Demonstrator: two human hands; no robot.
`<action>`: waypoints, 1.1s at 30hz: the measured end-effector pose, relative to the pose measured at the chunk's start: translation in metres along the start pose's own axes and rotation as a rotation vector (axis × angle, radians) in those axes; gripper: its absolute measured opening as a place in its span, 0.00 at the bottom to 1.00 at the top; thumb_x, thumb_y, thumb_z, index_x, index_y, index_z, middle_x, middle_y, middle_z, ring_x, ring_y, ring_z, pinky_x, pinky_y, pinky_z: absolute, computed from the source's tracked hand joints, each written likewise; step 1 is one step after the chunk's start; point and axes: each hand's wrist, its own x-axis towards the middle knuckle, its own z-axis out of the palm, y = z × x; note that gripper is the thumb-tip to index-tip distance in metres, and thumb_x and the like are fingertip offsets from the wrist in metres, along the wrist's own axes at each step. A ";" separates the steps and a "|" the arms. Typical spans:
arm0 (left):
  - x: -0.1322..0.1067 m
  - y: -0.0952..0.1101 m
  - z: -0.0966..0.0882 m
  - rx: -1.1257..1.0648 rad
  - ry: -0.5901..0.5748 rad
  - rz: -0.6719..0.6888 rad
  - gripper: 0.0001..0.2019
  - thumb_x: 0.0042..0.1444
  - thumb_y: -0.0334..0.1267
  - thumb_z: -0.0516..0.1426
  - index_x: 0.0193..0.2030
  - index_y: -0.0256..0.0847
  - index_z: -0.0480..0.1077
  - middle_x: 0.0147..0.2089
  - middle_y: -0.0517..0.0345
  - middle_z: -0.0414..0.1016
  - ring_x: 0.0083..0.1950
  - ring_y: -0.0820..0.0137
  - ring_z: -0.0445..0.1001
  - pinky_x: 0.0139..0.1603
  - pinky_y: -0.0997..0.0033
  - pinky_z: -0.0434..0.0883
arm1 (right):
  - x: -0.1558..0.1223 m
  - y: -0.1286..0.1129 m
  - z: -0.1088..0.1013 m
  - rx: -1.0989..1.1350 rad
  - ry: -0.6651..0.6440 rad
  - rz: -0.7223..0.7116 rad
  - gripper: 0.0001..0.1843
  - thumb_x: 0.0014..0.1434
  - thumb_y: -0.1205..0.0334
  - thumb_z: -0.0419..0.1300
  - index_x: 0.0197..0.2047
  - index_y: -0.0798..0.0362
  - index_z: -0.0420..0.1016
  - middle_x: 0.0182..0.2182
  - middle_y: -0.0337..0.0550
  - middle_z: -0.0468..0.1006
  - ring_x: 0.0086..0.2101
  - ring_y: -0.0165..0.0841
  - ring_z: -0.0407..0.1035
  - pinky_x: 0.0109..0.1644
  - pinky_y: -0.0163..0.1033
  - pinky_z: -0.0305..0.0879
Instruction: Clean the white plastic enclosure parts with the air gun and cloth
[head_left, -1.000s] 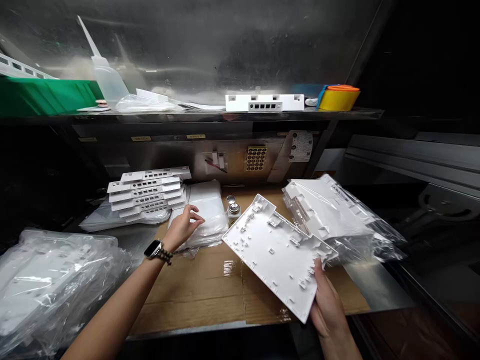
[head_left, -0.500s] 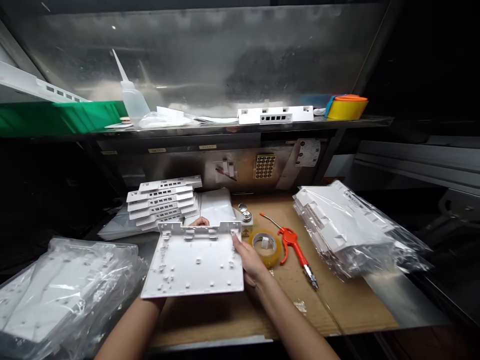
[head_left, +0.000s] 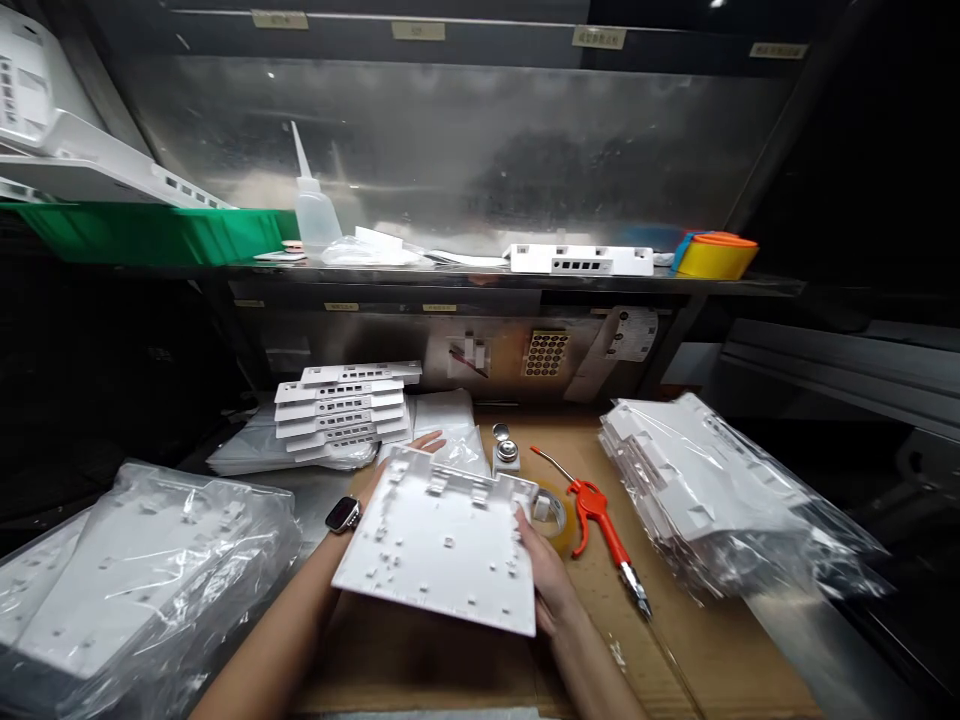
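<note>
The white panel (head_left: 431,565) is being held tilted over the cardboard (head_left: 420,665), pinched at its right edge by the right hand (head_left: 547,578) and propped from beneath by the left hand (head_left: 428,441), whose closure cannot be told. Pressure is best being kept on the edges, off the moulded pegs (head_left: 448,543). Just beyond the right hand, space is being crowded by a tape roll (head_left: 561,512), red blow gun (head_left: 600,518) and small bottle (head_left: 506,453).

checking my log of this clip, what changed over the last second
The white panel swung from the right side to the middle. The left hand left the flat bags and took its far edge; the right hand kept hold. The wrapped stacks, orange air gun and tape roll stayed put.
</note>
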 end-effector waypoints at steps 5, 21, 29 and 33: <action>0.018 0.014 0.010 -0.028 -0.112 0.034 0.31 0.60 0.31 0.58 0.71 0.46 0.64 0.74 0.53 0.64 0.71 0.49 0.65 0.63 0.55 0.71 | -0.037 0.020 -0.048 -0.234 0.578 -0.583 0.42 0.57 0.33 0.64 0.61 0.59 0.74 0.49 0.58 0.84 0.53 0.52 0.78 0.51 0.49 0.78; -0.001 0.102 0.035 0.472 0.411 0.195 0.31 0.61 0.23 0.50 0.68 0.51 0.68 0.75 0.51 0.61 0.34 0.70 0.75 0.36 0.64 0.75 | -0.065 0.048 -0.008 -0.781 0.260 -0.853 0.34 0.68 0.35 0.51 0.64 0.48 0.74 0.58 0.55 0.79 0.64 0.50 0.67 0.71 0.57 0.60; -0.062 0.151 0.067 0.513 0.199 0.289 0.48 0.54 0.16 0.44 0.79 0.48 0.32 0.79 0.46 0.48 0.47 0.64 0.82 0.40 0.65 0.82 | -0.091 0.001 -0.022 -0.201 0.783 -0.650 0.50 0.52 0.27 0.64 0.64 0.60 0.72 0.48 0.60 0.83 0.51 0.57 0.76 0.48 0.50 0.77; -0.076 0.196 0.102 0.150 0.084 0.444 0.44 0.60 0.21 0.44 0.79 0.44 0.28 0.79 0.46 0.40 0.70 0.56 0.67 0.63 0.61 0.75 | -0.106 -0.005 -0.030 -0.209 0.467 -0.729 0.47 0.52 0.32 0.68 0.69 0.47 0.67 0.59 0.53 0.77 0.65 0.53 0.64 0.68 0.55 0.63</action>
